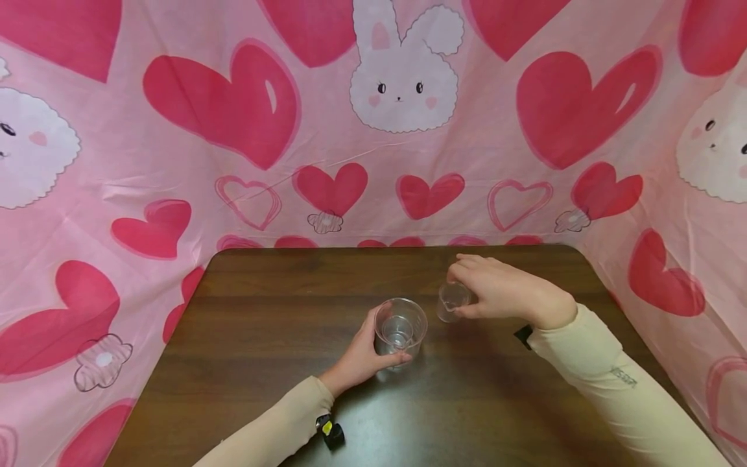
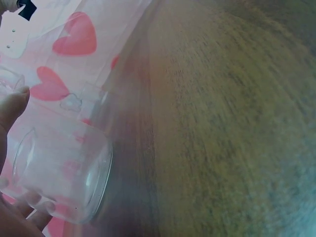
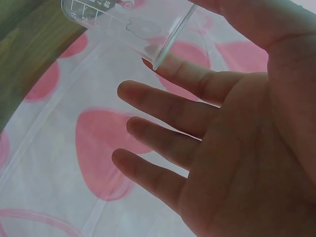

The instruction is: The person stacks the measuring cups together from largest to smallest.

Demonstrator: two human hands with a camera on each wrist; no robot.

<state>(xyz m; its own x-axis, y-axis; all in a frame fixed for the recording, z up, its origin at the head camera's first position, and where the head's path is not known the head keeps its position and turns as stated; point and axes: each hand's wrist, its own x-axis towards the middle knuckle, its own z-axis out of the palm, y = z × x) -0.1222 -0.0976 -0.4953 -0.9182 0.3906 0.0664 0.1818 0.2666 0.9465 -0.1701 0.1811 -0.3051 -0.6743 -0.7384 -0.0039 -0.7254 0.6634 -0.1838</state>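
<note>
My left hand (image 1: 362, 353) holds a large clear glass beaker (image 1: 400, 324) around its side, thumb toward me and fingers behind. The beaker is upright on the table, its mouth facing up. In the left wrist view the thumb and some fingers lie against the large beaker (image 2: 64, 168). To its right, my right hand (image 1: 496, 288) pinches a small clear beaker (image 1: 454, 301) near the rim between thumb and index finger. White graduation marks show on the small beaker (image 3: 118, 19) in the right wrist view, where the other fingers are spread. Whether its base touches the table, I cannot tell.
Both beakers are over a dark brown wooden table (image 1: 262, 337) with rounded far corners. A pink cloth (image 1: 327, 149) with hearts and rabbits hangs behind the table and along both sides. A black wrist device (image 1: 332, 434) sits at the left cuff.
</note>
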